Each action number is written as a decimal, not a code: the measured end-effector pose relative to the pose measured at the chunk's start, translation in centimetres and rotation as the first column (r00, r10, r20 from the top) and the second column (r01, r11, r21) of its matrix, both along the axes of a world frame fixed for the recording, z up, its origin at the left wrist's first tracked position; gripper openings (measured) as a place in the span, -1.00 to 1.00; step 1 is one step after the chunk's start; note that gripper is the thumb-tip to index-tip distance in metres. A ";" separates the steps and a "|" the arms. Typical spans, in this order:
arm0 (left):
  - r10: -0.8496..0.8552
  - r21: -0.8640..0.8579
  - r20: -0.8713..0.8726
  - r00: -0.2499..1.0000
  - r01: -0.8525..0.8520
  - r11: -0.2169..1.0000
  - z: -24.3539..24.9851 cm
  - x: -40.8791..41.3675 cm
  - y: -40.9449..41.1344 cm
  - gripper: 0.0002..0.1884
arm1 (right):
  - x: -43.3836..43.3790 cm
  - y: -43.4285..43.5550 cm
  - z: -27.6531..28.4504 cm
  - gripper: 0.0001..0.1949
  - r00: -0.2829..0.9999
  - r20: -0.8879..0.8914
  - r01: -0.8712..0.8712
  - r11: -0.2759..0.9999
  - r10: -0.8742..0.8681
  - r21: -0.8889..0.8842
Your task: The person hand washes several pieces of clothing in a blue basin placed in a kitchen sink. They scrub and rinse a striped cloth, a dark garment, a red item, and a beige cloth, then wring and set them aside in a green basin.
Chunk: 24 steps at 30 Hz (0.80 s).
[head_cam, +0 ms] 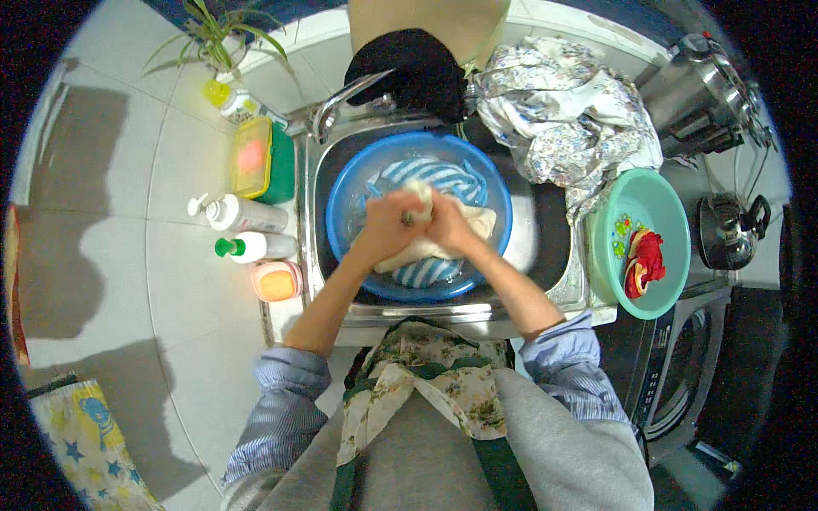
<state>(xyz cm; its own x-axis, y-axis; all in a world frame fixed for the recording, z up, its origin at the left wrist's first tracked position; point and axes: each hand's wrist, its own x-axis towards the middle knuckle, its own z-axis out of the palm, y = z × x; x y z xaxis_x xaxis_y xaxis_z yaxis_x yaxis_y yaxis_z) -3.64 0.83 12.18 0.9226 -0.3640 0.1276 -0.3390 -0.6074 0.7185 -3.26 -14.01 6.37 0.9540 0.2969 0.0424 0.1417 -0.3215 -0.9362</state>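
Over a blue plastic basin (pixel 339 255) of water in the sink, my left hand (pixel 391 223) and my right hand (pixel 449 223) are close together, both gripping a cream cloth (pixel 480 220). A bunched part of it shows between and above the hands, while the rest drapes down into the basin. Beneath and around it lies a blue-and-white striped cloth (pixel 428 273), partly in the water. The fingertips are partly hidden by the cloth and by each other.
A chrome faucet (pixel 323 121) rises behind the basin. Pump bottles (pixel 249 214) and a green box (pixel 281 160) line the left edge. At right are floral fabric (pixel 575 121), a mint-green basin (pixel 613 281) holding red cloth (pixel 645 259), a steel pot (pixel 693 96) and a kettle (pixel 725 230).
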 end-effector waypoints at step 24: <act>0.217 -0.308 -0.363 0.906 -0.337 0.890 -3.8 -2.6 -4.1 -0.49 | -2.0 -2.4 38.6 -0.82 0.903 0.316 -0.413 0.789 0.290 0.456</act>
<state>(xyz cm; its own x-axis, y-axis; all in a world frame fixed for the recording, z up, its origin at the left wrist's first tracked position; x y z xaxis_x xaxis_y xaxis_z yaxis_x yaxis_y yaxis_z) -6.19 -3.28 8.33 0.9912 -0.0724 -0.1109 0.0816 -0.3253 0.9421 -5.27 -16.43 44.98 0.7342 0.4877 0.4724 0.3706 0.2952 -0.8807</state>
